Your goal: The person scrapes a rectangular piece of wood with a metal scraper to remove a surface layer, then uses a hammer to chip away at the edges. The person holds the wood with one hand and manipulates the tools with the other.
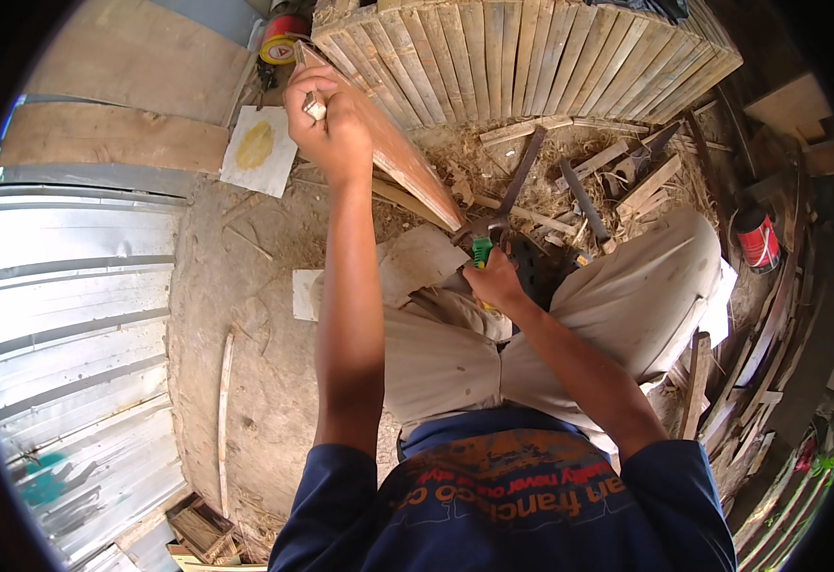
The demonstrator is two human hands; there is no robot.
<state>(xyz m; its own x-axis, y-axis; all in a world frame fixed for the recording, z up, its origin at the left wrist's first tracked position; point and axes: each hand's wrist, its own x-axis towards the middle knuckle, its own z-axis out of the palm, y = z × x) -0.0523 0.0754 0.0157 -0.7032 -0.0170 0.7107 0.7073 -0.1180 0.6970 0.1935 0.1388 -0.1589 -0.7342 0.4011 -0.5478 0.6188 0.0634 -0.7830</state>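
Observation:
My left hand (329, 119) is closed at the upper end of a long brown wooden board (388, 143). Out of its fist pokes the pale end of a small wooden stick (315, 106); how far the fingers also grip the board is hidden. The board slants down to the right, its lower end near my right hand (496, 281). That hand is wrapped around a tool with a green and yellow handle (481, 251). Dark metal shows just beyond the green part, but the tool's exact kind is unclear. A grey-brown sheet (422, 257) lies between my forearms, by my knees.
A slatted wooden crate (512, 57) stands ahead. Wood offcuts (650, 186) and shavings litter the ground at right. Red cans stand at the far left (283, 38) and right (757, 240). A stained white sheet (258, 151) lies by the corrugated metal wall (83, 286).

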